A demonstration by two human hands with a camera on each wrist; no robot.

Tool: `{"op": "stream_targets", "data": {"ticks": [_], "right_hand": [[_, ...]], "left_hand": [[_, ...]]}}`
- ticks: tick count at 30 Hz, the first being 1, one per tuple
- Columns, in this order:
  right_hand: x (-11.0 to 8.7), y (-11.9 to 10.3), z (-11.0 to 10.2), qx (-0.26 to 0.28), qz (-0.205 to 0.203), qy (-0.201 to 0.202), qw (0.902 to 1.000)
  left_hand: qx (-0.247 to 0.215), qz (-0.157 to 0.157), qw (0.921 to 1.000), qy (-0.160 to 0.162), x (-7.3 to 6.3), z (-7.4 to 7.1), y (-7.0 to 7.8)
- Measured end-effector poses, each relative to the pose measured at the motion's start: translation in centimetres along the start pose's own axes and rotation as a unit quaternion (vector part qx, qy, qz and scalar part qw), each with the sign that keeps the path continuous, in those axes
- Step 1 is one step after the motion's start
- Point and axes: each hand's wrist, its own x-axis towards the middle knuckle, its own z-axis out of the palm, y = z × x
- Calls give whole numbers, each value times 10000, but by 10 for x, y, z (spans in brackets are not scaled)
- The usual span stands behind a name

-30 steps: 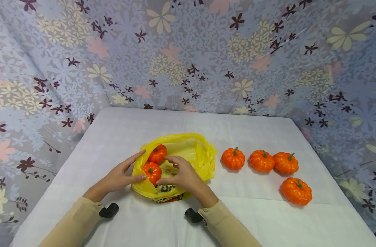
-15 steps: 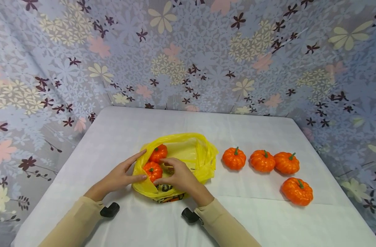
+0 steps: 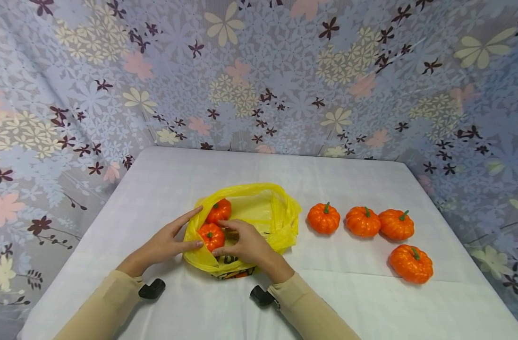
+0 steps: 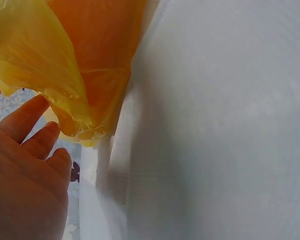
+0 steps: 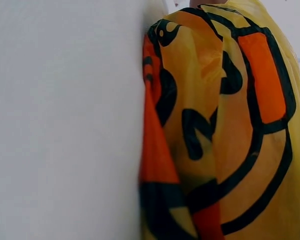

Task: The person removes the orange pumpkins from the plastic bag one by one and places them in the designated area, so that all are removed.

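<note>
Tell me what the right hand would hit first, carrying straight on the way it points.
Most likely the front pumpkin in the bag. It lies just ahead of the right hand; depth is unclear, so they may already touch.

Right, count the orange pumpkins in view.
6: two orange pumpkins inside the yellow plastic bag, three in a row to its right, one nearer the camera than those. The bag may hide more.
</note>
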Motion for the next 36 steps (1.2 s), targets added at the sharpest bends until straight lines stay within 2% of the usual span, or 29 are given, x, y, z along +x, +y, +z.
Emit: {"op": "stream_targets", "data": {"ticks": [9,13,20,29,36], "right_hand": [[-1,-1,-1,-54,119,-75,9999],[-3,-2,-2,-11,186,37,9998],[-7,-2,-5,367,348,275,9983],[-17,-6,-16,441,520,416,9968],[-23,-7,-29,611,422,650,9951]], "left_hand": [[-2,48,10000,-1,0,0,2],[-1,40,10000,-6,0,0,3],[45,-54,10000,-2,-1,1,3],[30,-136,9999,-9,-1,3,4],[43,-207,9998,11,-1,3,5]]}}
